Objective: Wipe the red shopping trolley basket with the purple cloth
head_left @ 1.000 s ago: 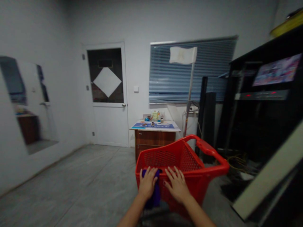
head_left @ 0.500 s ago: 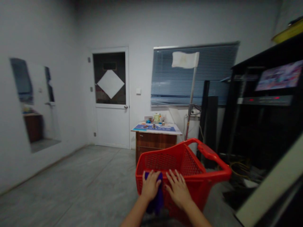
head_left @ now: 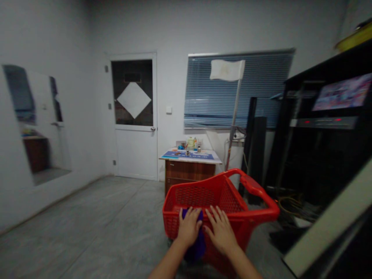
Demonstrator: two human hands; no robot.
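Note:
A red plastic shopping cart (head_left: pixel 242 228) with perforated sides stands in front of me, its handle up on the right. My left hand (head_left: pixel 189 228) presses a purple cloth (head_left: pixel 197 248) onto the cart's near rim, fingers curled over it. The cloth drapes down the outside of the near wall. Just to the right, my right hand (head_left: pixel 221 230) lies on the same rim with its fingers spread and no cloth under it that I can see.
Behind the cart, a wooden cabinet (head_left: pixel 190 169) carries bottles and small items. A white flag (head_left: pixel 226 70) on a pole rises beside it. On the right are a black rack (head_left: pixel 325 151) and a slanted pale board (head_left: pixel 328 221). A white door (head_left: pixel 135 153) is at the back.
My left hand and the purple cloth have slid a little to the right along the rim, closer to my right hand. My right hand stays spread on the rim. The view has shifted slightly.

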